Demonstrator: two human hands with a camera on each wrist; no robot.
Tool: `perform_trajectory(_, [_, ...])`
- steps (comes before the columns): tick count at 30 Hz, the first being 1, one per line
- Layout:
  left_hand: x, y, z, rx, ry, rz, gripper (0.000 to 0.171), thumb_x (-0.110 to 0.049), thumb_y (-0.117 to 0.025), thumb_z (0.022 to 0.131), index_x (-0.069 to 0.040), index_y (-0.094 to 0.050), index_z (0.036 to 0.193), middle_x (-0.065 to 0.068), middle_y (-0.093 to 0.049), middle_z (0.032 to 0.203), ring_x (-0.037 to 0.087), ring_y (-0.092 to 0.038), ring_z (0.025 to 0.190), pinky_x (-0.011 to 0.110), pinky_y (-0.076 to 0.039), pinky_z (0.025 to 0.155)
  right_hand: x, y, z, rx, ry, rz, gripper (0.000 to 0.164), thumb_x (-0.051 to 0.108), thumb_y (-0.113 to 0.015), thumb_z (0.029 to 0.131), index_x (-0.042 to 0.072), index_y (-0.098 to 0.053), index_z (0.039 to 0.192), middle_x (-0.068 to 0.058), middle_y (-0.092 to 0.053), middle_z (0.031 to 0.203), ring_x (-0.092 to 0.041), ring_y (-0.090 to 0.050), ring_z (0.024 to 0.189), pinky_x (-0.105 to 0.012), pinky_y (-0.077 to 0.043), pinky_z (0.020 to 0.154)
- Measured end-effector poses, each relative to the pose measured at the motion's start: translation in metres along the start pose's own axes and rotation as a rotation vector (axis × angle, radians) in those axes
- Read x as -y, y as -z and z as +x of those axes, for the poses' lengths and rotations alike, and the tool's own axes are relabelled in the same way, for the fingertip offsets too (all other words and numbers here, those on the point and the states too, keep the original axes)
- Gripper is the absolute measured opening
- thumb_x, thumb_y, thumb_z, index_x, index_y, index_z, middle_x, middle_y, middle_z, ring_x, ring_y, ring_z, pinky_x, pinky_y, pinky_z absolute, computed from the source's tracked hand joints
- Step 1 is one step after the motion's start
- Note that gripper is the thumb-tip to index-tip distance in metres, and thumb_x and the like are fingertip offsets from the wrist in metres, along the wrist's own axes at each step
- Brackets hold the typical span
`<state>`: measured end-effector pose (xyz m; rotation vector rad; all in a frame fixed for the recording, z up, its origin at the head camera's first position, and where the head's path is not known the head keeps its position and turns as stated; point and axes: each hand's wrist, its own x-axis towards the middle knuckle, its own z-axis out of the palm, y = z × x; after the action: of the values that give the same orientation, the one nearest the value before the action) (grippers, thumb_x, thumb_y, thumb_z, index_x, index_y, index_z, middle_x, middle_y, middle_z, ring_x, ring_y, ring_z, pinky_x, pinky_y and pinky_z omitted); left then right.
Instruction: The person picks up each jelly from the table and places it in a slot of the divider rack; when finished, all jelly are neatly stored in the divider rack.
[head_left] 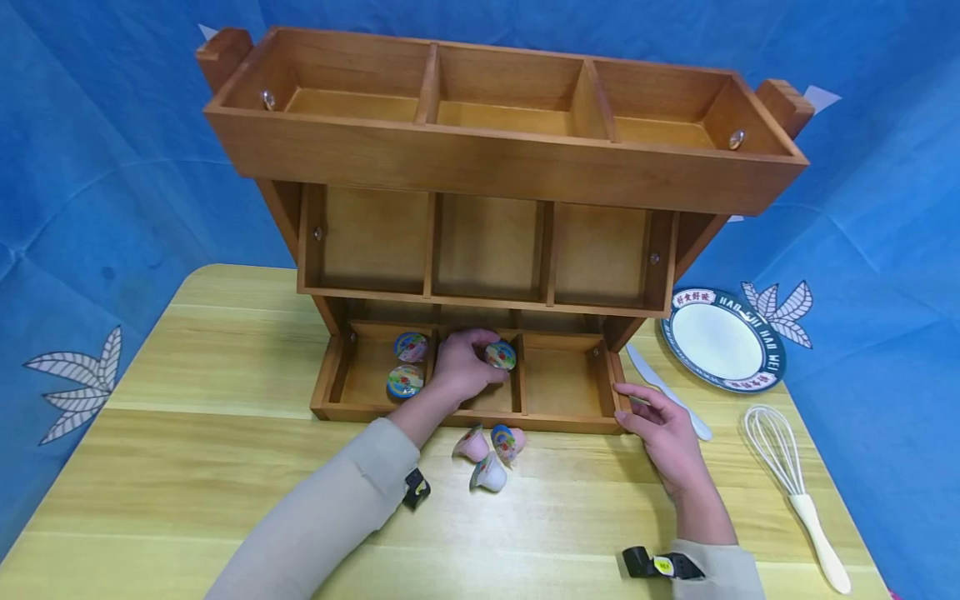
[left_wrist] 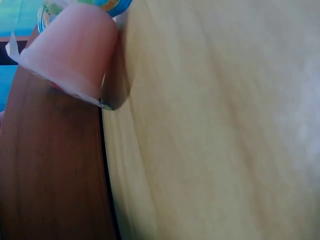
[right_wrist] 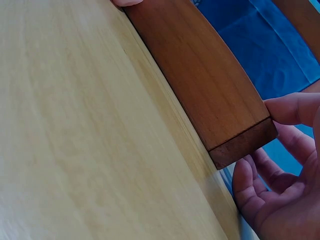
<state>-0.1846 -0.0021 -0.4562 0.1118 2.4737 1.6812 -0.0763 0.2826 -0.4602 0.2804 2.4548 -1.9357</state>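
In the head view my left hand [head_left: 463, 367] grips a small jelly cup [head_left: 501, 356] with a printed lid, inside the middle compartment of a wooden rack's bottom tray [head_left: 562, 423]. Two more jelly cups [head_left: 406, 381] sit lids up in that tray's left compartment. Just in front of the tray lie three jelly cups [head_left: 490, 472], tipped on their sides on the table. A pink one [left_wrist: 80, 50] shows close up in the left wrist view. My right hand [right_wrist: 280, 185] holds the tray's right front corner, fingers curled about its end.
Above the bottom tray rise the rack's middle tray [head_left: 487, 302] and top tray [head_left: 510, 158], each with three compartments. To the right lie a white knife [head_left: 667, 392], a green-rimmed plate [head_left: 723, 342] and a whisk [head_left: 798, 492]. A blue cloth [head_left: 97, 208] hangs behind.
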Motion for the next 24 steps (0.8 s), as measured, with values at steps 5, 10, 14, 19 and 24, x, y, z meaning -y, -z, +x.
perform_trajectory(5, [0.0014,0.0004,0.0014,-0.001,0.006,-0.004,0.052,0.001,-0.091,0.065,-0.006,-0.072,0.113,0.003,-0.065,0.090,0.019,-0.059,0.084,0.031,-0.052,0.072,0.0000,-0.0004,-0.0002,0.002,0.009,-0.002,0.041,0.002,-0.067,0.094,-0.004,-0.058,0.134,-0.006,-0.052,0.135,-0.022,-0.048,0.113,-0.018,-0.046,0.087])
perform_trajectory(10, [0.0015,0.0002,0.0016,-0.015,0.012,0.003,0.053,0.000,-0.092,0.064,-0.006,-0.072,0.112,0.002,-0.065,0.091,0.019,-0.060,0.084,0.031,-0.052,0.073,-0.0001,-0.0002,0.0001,0.004,0.013,-0.005,0.041,0.002,-0.067,0.094,-0.004,-0.059,0.134,-0.007,-0.052,0.136,-0.023,-0.048,0.116,-0.017,-0.045,0.089])
perform_trajectory(14, [0.0019,-0.0002,0.0015,-0.019,0.015,-0.003,0.054,0.000,-0.092,0.063,-0.007,-0.072,0.113,0.003,-0.065,0.092,0.020,-0.061,0.085,0.033,-0.053,0.075,-0.0005,-0.0001,0.0000,0.004,0.011,-0.007,0.041,0.002,-0.067,0.095,-0.003,-0.058,0.134,-0.006,-0.052,0.137,-0.022,-0.048,0.116,-0.017,-0.044,0.090])
perform_trajectory(19, [0.0030,-0.0006,0.0016,-0.031,0.014,-0.009,0.054,0.001,-0.092,0.063,-0.007,-0.072,0.113,0.004,-0.064,0.094,0.020,-0.060,0.086,0.033,-0.053,0.075,0.0001,-0.0005,-0.0004,0.004,0.008,-0.003,0.041,0.002,-0.067,0.094,-0.004,-0.058,0.134,-0.005,-0.053,0.135,-0.022,-0.049,0.114,-0.017,-0.046,0.088])
perform_trajectory(24, [0.0034,-0.0001,0.0019,-0.042,0.003,-0.005,0.052,0.001,-0.091,0.064,-0.007,-0.072,0.112,0.004,-0.064,0.095,0.020,-0.061,0.086,0.034,-0.053,0.076,0.0017,-0.0010,-0.0006,-0.001,0.007,0.006,0.041,0.002,-0.067,0.094,-0.005,-0.058,0.133,-0.006,-0.051,0.134,-0.023,-0.050,0.112,-0.018,-0.048,0.085])
